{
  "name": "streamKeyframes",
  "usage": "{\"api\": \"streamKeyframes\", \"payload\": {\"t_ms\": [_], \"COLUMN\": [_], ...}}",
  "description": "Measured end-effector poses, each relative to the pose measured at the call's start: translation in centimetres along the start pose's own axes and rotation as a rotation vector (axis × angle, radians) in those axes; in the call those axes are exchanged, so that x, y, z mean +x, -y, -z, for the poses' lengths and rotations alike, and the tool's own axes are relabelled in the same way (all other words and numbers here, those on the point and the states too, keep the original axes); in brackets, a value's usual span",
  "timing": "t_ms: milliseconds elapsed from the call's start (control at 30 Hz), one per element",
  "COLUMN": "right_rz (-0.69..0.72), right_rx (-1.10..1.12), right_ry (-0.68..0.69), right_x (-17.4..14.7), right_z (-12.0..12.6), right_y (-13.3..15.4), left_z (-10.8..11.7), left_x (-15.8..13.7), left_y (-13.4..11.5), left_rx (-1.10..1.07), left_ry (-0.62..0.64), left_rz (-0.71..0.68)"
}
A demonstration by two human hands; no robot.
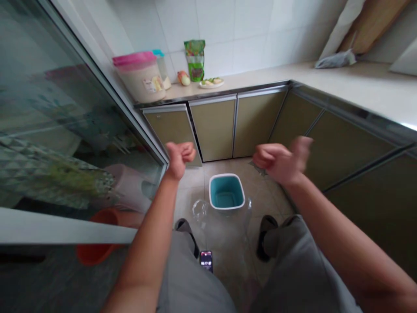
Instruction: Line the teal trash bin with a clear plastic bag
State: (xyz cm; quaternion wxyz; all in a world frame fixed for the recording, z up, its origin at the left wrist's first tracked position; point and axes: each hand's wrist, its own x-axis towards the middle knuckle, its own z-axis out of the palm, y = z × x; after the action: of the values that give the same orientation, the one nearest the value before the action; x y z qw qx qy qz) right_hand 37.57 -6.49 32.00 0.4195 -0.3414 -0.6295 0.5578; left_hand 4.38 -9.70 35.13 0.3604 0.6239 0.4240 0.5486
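Both of my hands are raised in mid-air, apart from each other, over the floor. My left hand [179, 160] has its fingers curled in and the thumb sticking up; I see nothing in it. My right hand [283, 158] makes the same shape, slightly blurred, fingers folded and thumb raised, with no object visible in it. Below and between them, a teal bin with a white rim [227, 191] stands upright on the tiles, its inside showing bare. Clear plastic [200, 209], seemingly a thin bag, lies on the floor around the bin's near side.
A phone [206, 261] showing a timer lies between my feet. Cabinets [213, 128] line the far and right sides. On the counter are a pink-lidded container [140, 78], an onion [185, 79], a green packet [196, 61] and a plate of food [211, 82]. Left is a glass door [65, 108].
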Motion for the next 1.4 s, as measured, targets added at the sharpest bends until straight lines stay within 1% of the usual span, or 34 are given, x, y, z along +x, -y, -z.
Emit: {"api": "streamKeyframes", "payload": {"t_ms": [67, 100, 133, 167, 200, 233, 300, 367, 467, 533, 600, 633, 700, 733, 767, 833, 867, 900, 933, 1033, 1100, 1233, 1400], "right_rz": [-0.100, -0.166, -0.215, -0.238, -0.246, -0.241, -0.214, -0.199, -0.179, -0.156, -0.138, -0.141, -0.181, -0.214, -0.238, -0.245, -0.234, -0.223, -0.219, -0.253, -0.262, -0.287, -0.360], "right_rx": [0.051, 0.067, 0.091, 0.112, 0.123, 0.128, 0.107, 0.053, -0.021, -0.036, -0.055, -0.083, -0.215, -0.337, -0.497, -0.826, -0.939, -0.997, -1.011, -0.988, -1.008, -1.045, -1.128], "right_ry": [-0.076, -0.090, -0.092, -0.088, -0.085, -0.082, -0.081, -0.071, -0.043, -0.030, -0.028, -0.035, -0.072, -0.099, -0.115, -0.104, -0.085, -0.067, -0.057, -0.052, -0.028, 0.046, 0.162], "right_x": [5.8, 8.0, 9.7, 10.7, 11.2, 11.4, 11.4, 11.4, 11.6, 11.1, 9.3, 8.0, 4.9, 3.4, 2.0, 0.1, -0.4, -0.6, -0.6, 0.1, 0.4, 0.4, 0.5], "right_z": [-1.2, -1.5, -1.6, -1.6, -1.4, -1.2, -1.0, -1.1, -1.4, -1.4, -1.2, -1.0, -0.8, -0.8, -0.8, -1.2, -1.5, -1.8, -2.1, -3.2, -3.8, -4.5, -5.3], "right_y": [-4.3, -6.4, -8.2, -9.6, -10.6, -11.2, -11.1, -10.0, -8.6, -8.6, -9.7, -10.6, -12.7, -13.8, -14.8, -16.5, -17.2, -17.7, -18.2, -19.1, -19.6, -20.7, -23.3], "left_z": [-2.7, -3.6, -4.1, -4.3, -4.1, -3.7, -2.8, -2.0, -1.7, -1.7, -1.5, -1.2, -0.5, -0.1, 0.4, 1.4, 1.7, 2.0, 2.2, 2.4, 2.3, 2.1, 2.1], "left_x": [3.9, 5.2, 5.9, 6.3, 6.4, 6.3, 6.2, 6.4, 7.0, 6.9, 5.7, 4.5, 1.4, -0.4, -2.2, -5.1, -6.1, -6.7, -7.0, -6.8, -6.6, -7.3, -8.3], "left_y": [6.5, 9.5, 12.0, 14.0, 15.3, 16.1, 16.1, 15.1, 13.6, 13.5, 14.4, 15.3, 17.6, 18.8, 20.1, 22.3, 23.1, 23.7, 24.1, 24.8, 25.0, 26.1, 28.3], "left_rx": [-0.086, -0.128, -0.178, -0.225, -0.260, -0.282, -0.279, -0.227, -0.157, -0.161, -0.159, -0.136, -0.018, 0.078, 0.196, 0.436, 0.505, 0.541, 0.552, 0.567, 0.585, 0.601, 0.729], "left_ry": [0.022, 0.022, 0.021, 0.023, 0.023, 0.020, 0.009, -0.007, -0.030, -0.047, -0.076, -0.098, -0.140, -0.138, -0.103, 0.074, 0.151, 0.184, 0.189, 0.118, 0.135, 0.256, 0.403], "left_rz": [0.222, 0.312, 0.370, 0.399, 0.413, 0.414, 0.398, 0.387, 0.375, 0.355, 0.341, 0.347, 0.407, 0.463, 0.526, 0.615, 0.625, 0.619, 0.600, 0.547, 0.528, 0.558, 0.594]}}
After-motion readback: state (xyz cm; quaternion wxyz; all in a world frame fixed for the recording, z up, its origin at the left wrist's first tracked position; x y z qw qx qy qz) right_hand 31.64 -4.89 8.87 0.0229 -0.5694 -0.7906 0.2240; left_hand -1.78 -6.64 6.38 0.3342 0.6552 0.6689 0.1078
